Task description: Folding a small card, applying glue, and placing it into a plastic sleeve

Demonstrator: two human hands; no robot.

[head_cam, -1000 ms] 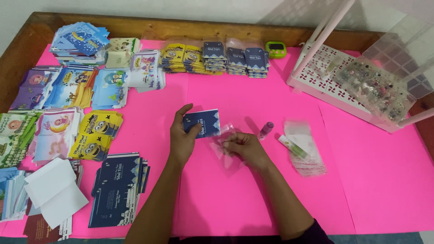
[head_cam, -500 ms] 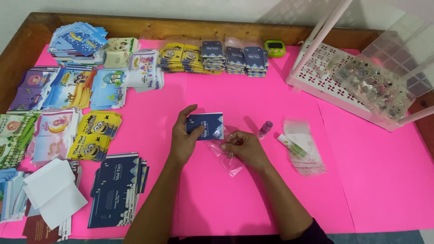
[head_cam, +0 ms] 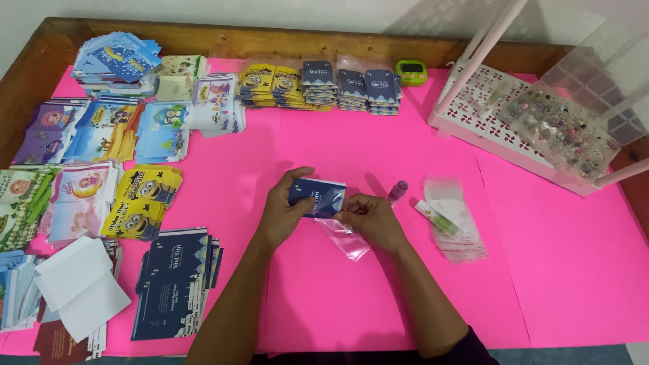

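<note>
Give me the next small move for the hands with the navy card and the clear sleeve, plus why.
Probably slide the navy card further into the clear sleeve: the left hand pinches the card, the right hand holds the sleeve's mouth at the card's edge, and most of the sleeve hangs empty.

We see a hot-pink sheet over the surface (head_cam: 351,297), with a brown wooden rim at the far edge. The small card (head_cam: 316,196) is navy blue with a pale, zigzag-edged band and light lettering, and the bag (head_cam: 348,238) at it is clear and glossy. The stack of larger cards (head_cam: 174,282) near us shows the same navy and pale trim. Yellow cards (head_cam: 143,201) carry goggle-eyed cartoon figures. We note a sky-blue pile (head_cam: 118,62) with stars, a lime-green timer (head_cam: 412,72), and a white rack (head_cam: 487,125) with a cut-out pinwheel pattern on pink.
</note>
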